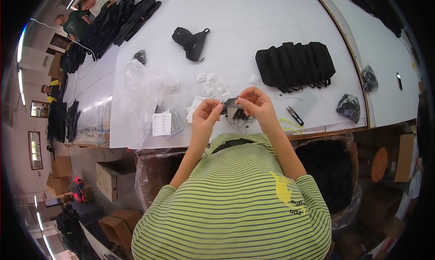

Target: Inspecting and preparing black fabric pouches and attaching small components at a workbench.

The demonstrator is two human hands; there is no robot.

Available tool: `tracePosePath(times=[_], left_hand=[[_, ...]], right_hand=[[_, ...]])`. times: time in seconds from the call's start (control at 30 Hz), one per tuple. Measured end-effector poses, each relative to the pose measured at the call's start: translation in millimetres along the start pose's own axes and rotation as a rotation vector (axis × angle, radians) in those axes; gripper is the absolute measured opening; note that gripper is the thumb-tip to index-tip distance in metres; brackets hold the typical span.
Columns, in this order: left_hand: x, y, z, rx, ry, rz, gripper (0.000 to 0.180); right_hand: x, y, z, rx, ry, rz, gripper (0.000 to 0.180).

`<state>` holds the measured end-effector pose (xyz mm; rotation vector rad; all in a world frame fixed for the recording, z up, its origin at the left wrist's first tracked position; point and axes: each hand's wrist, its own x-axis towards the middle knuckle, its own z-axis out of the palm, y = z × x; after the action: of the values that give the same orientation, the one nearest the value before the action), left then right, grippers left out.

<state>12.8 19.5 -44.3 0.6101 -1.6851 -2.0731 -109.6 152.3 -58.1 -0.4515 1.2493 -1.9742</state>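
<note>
The striped green shirt (235,201) is filling the lower picture, closest to the lens, and both forearms are rising from it toward the tabletop (253,29). The left hand (206,117) and right hand (258,106) are meeting over the near edge, fingers pinched together on a small dark tag (230,102) that is being held up between them, close to the eyes, probably so that fine work can be seen. Thin black strings (240,120) are dangling below it; whether one is threaded through the tag is hard to tell at this size.

Just right of the hands, thread snips (294,116) are lying within easy reach. Small white packets (210,84) and paper labels (162,123) are lying just beyond and to the left, beside a crumpled clear plastic bag (136,92). Farther off, a row of black pouches (294,65) is lying stacked together, and a single black pouch (191,41) is sitting apart.
</note>
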Motion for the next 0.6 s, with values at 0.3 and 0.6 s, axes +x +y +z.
tracePosePath(times=[0.3, 0.6], left_hand=[[-0.5, 6.8, 13.7, 0.207, -0.064, 0.035, 0.006], [2.9, 4.0, 13.9, 0.346, -0.044, 0.066, 0.007]], right_hand=[[-0.2, 7.0, 1.3, -0.002, -0.026, -0.048, 0.013], [0.0, 13.7, 0.1, -0.012, 0.011, -0.047, 0.019]])
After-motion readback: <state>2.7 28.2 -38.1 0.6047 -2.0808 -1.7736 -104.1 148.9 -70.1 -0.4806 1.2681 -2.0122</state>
